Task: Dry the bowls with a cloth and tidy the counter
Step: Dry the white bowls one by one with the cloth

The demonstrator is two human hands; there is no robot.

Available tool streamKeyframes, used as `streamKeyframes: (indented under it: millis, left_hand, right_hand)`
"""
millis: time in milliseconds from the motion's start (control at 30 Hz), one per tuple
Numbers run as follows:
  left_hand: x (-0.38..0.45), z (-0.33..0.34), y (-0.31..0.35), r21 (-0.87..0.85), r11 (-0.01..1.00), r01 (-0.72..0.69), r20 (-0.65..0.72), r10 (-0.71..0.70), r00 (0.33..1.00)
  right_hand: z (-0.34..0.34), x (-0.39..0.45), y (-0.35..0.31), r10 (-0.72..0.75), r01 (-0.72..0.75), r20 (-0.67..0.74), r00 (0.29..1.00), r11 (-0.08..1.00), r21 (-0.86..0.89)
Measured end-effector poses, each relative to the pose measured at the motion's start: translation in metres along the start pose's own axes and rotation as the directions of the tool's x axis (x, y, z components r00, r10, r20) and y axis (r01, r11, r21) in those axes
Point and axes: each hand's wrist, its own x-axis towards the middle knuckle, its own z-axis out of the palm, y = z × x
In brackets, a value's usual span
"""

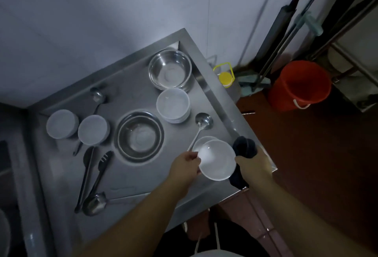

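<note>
The left hand pinches the near-left rim of a white bowl, thumb on top; the right hand is clenched round a dark cloth, which bunches above the knuckles and hangs below the wrist, just beside the bowl's right edge. The held bowl sits over, or in, a second white bowl whose rim shows behind it — whether they touch cannot be told. Both lie at the near-right corner of the steel counter, close to its edge, with red floor directly beyond. Principal risk, in my judgement: a one-sided rim pinch on a possibly wet bowl may slip once the cloth pushes against it, and a drop here would go off the counter. The ladle lies with its handle running under the left fingers; a careless lift could catch it. Further out stand a stack of white bowls, two steel basins, two upturned white bowls, tongs and a large spoon — crowded ground for setting anything down. Lighting is dim; wetness cannot be confirmed.
</note>
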Motion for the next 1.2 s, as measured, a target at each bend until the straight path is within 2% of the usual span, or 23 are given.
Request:
streamKeyframes:
  millis: [200, 300, 633, 833, 1033, 1133, 1200]
  left_hand:
    - [0.012, 0.009, -0.007, 0.093, 0.995, -0.026, -0.101, 0.035, 0.994]
    - [0.022, 0.008, -0.007, 0.078, 0.997, -0.025, -0.136, 0.036, 0.990]
    - [0.031, 0.009, -0.009, 0.118, 0.991, -0.059, -0.207, 0.083, 0.975]
    - [0.026, -0.001, -0.001, 0.166, 0.986, -0.019, -0.195, 0.052, 0.979]
    - [-0.003, -0.042, 0.009, 0.316, 0.945, -0.089, -0.195, 0.156, 0.968]
    - [-0.019, -0.077, 0.008, 0.384, 0.920, -0.080, -0.214, 0.173, 0.961]
    - [-0.027, -0.107, 0.004, 0.470, 0.881, -0.059, -0.221, 0.182, 0.958]
  right_hand:
    - [0.006, 0.019, -0.002, -0.007, 0.009, 0.049, 0.999, 0.999, -0.033]
    - [0.014, 0.025, -0.004, -0.029, 0.031, 0.079, 0.996, 0.999, -0.022]
    - [0.031, 0.034, -0.003, -0.144, 0.150, 0.075, 0.987, 0.986, -0.076]
    - [0.015, 0.025, -0.009, -0.202, 0.208, 0.073, 0.977, 0.974, -0.087]
    - [-0.004, -0.004, -0.045, -0.371, 0.384, 0.102, 0.923, 0.899, -0.212]
    - [0.005, -0.026, -0.069, -0.481, 0.518, 0.196, 0.855, 0.816, -0.258]
    - [0.021, -0.040, -0.084, -0.568, 0.620, 0.249, 0.785, 0.732, -0.283]
